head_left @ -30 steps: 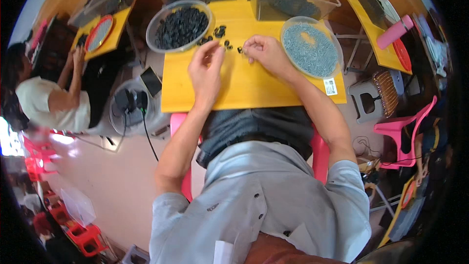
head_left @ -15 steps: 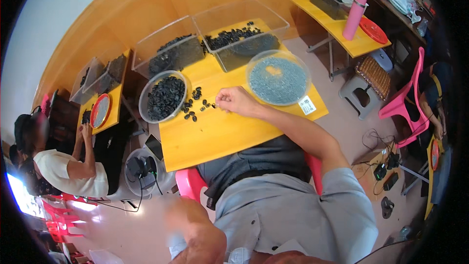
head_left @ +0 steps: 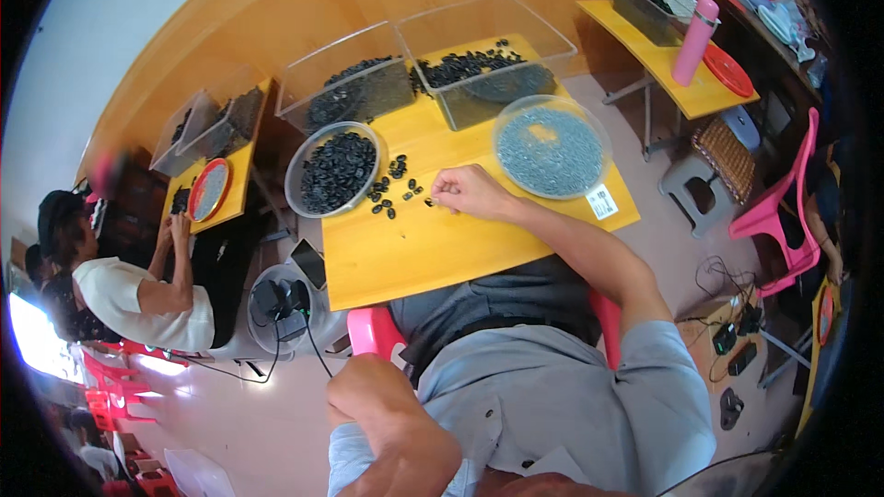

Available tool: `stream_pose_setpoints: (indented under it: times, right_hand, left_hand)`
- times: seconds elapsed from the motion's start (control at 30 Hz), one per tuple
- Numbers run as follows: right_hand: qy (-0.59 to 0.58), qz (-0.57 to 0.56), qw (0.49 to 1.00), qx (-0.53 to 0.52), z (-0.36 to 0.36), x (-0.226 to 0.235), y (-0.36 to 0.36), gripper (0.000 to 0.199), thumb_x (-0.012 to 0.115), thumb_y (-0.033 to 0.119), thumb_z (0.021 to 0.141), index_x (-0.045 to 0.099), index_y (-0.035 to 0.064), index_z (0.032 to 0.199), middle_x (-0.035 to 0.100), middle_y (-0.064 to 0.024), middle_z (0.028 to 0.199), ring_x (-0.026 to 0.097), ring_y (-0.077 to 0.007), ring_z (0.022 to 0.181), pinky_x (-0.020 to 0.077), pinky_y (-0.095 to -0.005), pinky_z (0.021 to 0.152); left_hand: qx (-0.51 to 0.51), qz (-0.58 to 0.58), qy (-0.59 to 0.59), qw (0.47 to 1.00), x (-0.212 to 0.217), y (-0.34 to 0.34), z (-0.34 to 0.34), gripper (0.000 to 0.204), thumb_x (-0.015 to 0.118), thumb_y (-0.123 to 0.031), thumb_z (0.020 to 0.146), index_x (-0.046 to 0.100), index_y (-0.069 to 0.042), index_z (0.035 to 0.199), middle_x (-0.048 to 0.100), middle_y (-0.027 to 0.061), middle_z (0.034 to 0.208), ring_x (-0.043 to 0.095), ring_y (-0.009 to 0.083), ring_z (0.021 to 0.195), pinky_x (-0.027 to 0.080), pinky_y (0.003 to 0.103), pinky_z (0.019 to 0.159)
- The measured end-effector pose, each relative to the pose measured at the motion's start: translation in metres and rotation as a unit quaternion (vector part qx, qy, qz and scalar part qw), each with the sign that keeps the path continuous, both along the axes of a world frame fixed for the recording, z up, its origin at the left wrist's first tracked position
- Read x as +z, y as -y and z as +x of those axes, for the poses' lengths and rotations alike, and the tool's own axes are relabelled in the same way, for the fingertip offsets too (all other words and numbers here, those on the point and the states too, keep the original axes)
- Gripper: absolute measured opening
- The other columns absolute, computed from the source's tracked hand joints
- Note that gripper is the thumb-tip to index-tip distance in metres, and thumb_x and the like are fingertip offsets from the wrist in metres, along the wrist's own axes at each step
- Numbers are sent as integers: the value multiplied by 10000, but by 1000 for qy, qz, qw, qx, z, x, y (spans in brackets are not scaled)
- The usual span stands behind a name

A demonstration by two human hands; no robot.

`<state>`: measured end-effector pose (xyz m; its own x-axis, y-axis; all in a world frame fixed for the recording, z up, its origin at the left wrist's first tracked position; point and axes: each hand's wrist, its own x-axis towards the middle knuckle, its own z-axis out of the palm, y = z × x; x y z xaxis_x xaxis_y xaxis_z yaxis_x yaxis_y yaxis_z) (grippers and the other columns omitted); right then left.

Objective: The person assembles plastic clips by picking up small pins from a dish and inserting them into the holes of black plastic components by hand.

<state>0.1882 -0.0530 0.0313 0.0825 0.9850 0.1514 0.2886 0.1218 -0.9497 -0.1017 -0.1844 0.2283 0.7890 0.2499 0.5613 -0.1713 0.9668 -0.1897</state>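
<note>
Presently we list what lies before us, seated at a yellow bench.

Item: our right hand, resting on the bench top with the fingers drawn together; the fingertips are pinched at something small and dark, too small for us to tell whether it is held or only touched.

Item: our left hand, off the bench, low and close to our body by the grey shirt; the fingers look curled in, and we cannot tell whether it holds anything.

Item: loose black pieces, a small scatter on the bench just left of our right hand, between it and the bowl.

Item: clear bowl of black pieces, round, at the left of the bench, heaped full.

Item: clear bowl of grey pieces, round and shallow, at the right of the bench, near our right forearm.

Item: two clear bins, rectangular, side by side along the far edge of the bench, each with black pieces inside.

Item: white label, square, near the right front corner of the bench.

Item: red stool, its edge showing under us.

Item: another person in a white top, at our left, hands up at a second yellow bench with a red-rimmed dish.

Item: pink bottle, upright on a third yellow bench at far right, beside a red plate.

Item: pink chair, at our right, well apart from our bench.
</note>
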Motion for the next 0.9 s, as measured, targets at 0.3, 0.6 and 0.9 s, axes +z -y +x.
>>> stream_pose_setpoints:
  times: [0.3,0.6,0.9]
  right_hand:
    - [-15,1,1000,-4,1,3,-1,166,656,128,903,689,-32,931,683,-77,745,648,-122,607,523,-283,572]
    - [-8,-20,1000,9,0,3,-7,144,670,117,893,684,-25,914,672,-53,732,623,-99,597,500,-261,564]
    - [-20,-18,1000,-2,4,1,5,141,665,115,905,681,-25,909,668,-41,718,612,-86,592,484,-247,555]
  left_hand:
    - [234,21,93,968,13,15,31,312,529,-45,979,600,-1,1281,659,107,1227,613,124,1133,443,193,966]
    - [484,29,155,861,30,-14,73,300,549,-46,966,643,-17,1249,685,114,1231,627,131,1151,441,193,990]
    - [758,146,181,609,2,8,56,300,624,-61,905,650,-93,1202,653,69,1156,609,170,1099,445,255,948]
